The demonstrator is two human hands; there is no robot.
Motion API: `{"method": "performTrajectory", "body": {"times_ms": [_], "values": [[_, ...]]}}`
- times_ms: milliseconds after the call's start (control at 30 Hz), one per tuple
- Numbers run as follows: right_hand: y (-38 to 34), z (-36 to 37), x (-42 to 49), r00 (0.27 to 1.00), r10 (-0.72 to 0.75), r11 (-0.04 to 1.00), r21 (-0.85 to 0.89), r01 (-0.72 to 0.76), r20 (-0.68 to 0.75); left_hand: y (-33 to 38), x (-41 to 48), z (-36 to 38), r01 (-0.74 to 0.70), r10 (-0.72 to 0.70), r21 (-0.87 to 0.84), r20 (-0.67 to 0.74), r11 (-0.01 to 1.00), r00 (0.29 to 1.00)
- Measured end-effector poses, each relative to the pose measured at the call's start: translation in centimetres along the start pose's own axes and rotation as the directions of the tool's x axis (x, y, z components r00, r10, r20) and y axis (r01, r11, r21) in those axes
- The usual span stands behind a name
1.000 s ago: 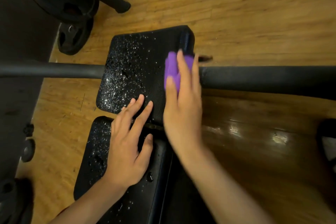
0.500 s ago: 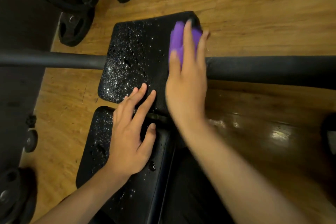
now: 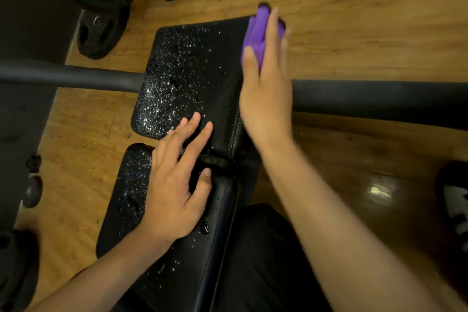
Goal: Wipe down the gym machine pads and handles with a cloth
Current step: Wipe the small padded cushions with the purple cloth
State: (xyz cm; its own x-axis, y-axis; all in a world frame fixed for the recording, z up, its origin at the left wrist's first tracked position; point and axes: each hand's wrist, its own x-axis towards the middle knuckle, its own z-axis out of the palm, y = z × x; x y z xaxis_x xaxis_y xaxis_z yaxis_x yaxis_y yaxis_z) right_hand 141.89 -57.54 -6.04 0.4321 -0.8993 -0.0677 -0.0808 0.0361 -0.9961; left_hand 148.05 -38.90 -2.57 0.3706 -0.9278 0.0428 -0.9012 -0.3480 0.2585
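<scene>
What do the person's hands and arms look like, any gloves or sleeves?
Bare throughout. The left hand and right hand wear no gloves, rings or watch. The left forearm and right forearm show no sleeves in view.

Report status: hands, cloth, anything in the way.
Right hand presses purple cloth on far pad, right corner. Left hand flat across pad gap. Wet left side unobstructed.

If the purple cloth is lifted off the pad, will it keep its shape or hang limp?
Probably limp: the purple cloth bunches in soft folds under the right hand. It may be damp and cling slightly, since the upper pad is covered in droplets.
</scene>
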Motion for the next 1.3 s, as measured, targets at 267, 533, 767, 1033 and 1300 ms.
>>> {"method": "performTrajectory", "body": {"times_ms": [267, 533, 767, 1033, 1300], "values": [[-1.5, 1.6, -12.8, 0.974, 0.203, 0.979, -0.004, -0.203, 0.103, 0.1, -0.1, -0.1, 0.023, -0.023, 0.002, 0.031, 1.0, 0.999], [0.1, -0.3, 3.2, 0.964, 0.265, 0.941, 0.219, -0.257, -0.009, 0.0, 0.1, -0.1, -0.004, 0.003, 0.018, 0.011, 1.0, 1.0], [0.0, 2.4, -11.2, 0.991, 0.132, 0.987, 0.094, -0.129, -0.028, -0.1, 0.0, -0.2, 0.006, -0.006, 0.015, 0.028, 1.0, 1.0], [0.5, 0.9, -3.2, 0.976, 0.217, 0.962, 0.169, -0.215, 0.006, -0.1, 0.0, -0.1, -0.008, 0.008, 0.01, 0.015, 1.0, 1.0], [0.8, 1.0, -0.4, 0.994, 0.092, 0.985, 0.154, -0.081, -0.067, -0.1, 0.0, -0.1, -0.002, 0.002, 0.014, 0.01, 1.0, 1.0]]}}
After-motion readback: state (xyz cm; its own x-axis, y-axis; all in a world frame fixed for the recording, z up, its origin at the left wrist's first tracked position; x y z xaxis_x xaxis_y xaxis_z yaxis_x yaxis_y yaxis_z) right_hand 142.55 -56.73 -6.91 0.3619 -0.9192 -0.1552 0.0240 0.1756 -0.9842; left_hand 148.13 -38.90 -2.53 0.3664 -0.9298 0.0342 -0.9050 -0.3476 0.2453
